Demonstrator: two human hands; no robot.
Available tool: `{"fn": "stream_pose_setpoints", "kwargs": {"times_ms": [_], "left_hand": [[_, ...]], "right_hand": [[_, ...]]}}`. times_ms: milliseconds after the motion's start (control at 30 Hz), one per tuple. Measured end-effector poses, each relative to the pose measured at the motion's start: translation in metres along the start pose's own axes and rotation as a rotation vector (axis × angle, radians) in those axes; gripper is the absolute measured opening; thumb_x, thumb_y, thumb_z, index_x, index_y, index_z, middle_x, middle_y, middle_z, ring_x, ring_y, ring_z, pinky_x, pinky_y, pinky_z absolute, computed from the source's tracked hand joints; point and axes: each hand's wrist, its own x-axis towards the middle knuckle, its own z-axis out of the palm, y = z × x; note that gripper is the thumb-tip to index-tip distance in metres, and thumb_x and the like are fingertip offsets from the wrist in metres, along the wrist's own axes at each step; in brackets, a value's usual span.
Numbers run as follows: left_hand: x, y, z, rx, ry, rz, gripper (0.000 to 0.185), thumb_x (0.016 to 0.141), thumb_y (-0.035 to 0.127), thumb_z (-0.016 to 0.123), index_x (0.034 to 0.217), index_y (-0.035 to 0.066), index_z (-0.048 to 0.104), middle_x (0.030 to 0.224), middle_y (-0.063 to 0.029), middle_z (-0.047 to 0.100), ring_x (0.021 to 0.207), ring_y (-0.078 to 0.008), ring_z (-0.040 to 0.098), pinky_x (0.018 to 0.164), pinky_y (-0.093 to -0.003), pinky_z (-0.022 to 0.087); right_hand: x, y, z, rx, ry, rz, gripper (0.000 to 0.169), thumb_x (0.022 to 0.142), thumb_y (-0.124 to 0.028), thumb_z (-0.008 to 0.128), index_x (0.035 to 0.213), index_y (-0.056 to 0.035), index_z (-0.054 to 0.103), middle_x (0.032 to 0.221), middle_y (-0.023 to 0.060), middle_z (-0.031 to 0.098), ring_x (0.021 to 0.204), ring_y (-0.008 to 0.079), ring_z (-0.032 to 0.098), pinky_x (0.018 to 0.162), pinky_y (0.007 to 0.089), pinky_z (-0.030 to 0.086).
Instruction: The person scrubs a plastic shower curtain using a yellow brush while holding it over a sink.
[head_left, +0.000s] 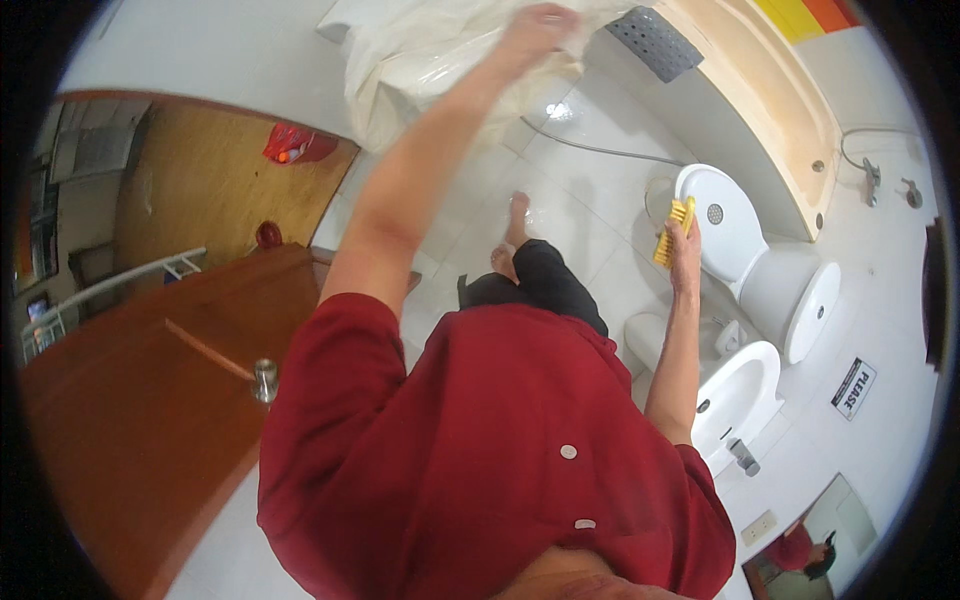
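Note:
My left hand (544, 31) is at the top of the view, against a wet cream plastic shower curtain (442, 56). Its fingers look curled, but blur hides whether they grip the curtain. In my right hand (684, 255) is a yellow scrubbing brush (673, 232), bristles facing left, held beside the white toilet's closed lid (724, 217). Beyond the toilet lies a cream bathtub (787, 112). A grey perforated mat (656, 43) hangs over its rim, just right of the curtain.
A grey hose (600, 151) crosses the wet tiled floor (570, 217) near my bare feet. The washbasin (742, 390) stands close to my right forearm. To the left is an open brown door (150, 397) with a metal knob (265, 381). Wall-mounted taps (870, 180) are beside the tub.

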Motion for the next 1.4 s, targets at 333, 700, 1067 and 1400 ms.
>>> {"fn": "stream_pose_setpoints", "kwargs": {"times_ms": [333, 700, 1067, 1400], "left_hand": [[-0.096, 0.079, 0.192, 0.615, -0.246, 0.625, 0.022, 0.082, 0.029, 0.069, 0.09, 0.009, 0.072, 0.088, -0.0102, 0.071, 0.088, -0.0287, 0.065, 0.082, -0.0396, 0.05], [-0.221, -0.17, 0.061, -1.035, 0.738, -0.829, 0.099, 0.073, 0.073, 0.065, 0.139, 0.007, 0.032, 0.134, -0.0142, 0.043, 0.126, -0.0271, 0.043, 0.106, -0.0556, 0.031], [-0.086, -0.112, 0.021, -1.193, 0.629, -0.05, 0.063, 0.091, 0.041, 0.059, 0.134, -0.002, 0.042, 0.139, -0.0168, 0.047, 0.129, -0.0334, 0.044, 0.111, -0.0531, 0.031], [-0.039, 0.02, -0.065, -1.087, 0.658, -0.158, 0.043, 0.097, 0.019, 0.045, 0.135, 0.0, 0.045, 0.142, -0.017, 0.047, 0.132, -0.0335, 0.043, 0.114, -0.0523, 0.027]], "right_hand": [[0.066, -0.06, 0.068, 0.207, -0.056, -0.526, 0.052, 0.092, -0.025, 0.061, 0.136, -0.0038, 0.044, 0.131, 0.0103, 0.049, 0.121, 0.0228, 0.049, 0.099, 0.0378, 0.043], [0.053, -0.138, -0.08, 0.737, -0.235, -0.205, 0.059, 0.086, -0.018, 0.061, 0.139, -0.0021, 0.041, 0.123, 0.0063, 0.052, 0.094, 0.0192, 0.06, 0.077, 0.0379, 0.056], [0.098, -0.116, -0.195, 0.62, 0.007, -0.203, 0.055, 0.089, -0.018, 0.056, 0.14, -0.0029, 0.041, 0.103, 0.0078, 0.057, 0.09, 0.0169, 0.061, 0.071, 0.0309, 0.056], [0.199, -0.1, -0.155, 0.659, -0.026, -0.049, 0.039, 0.092, -0.022, 0.056, 0.128, -0.0067, 0.05, 0.105, 0.0084, 0.059, 0.086, 0.0193, 0.064, 0.066, 0.0339, 0.056]]}}
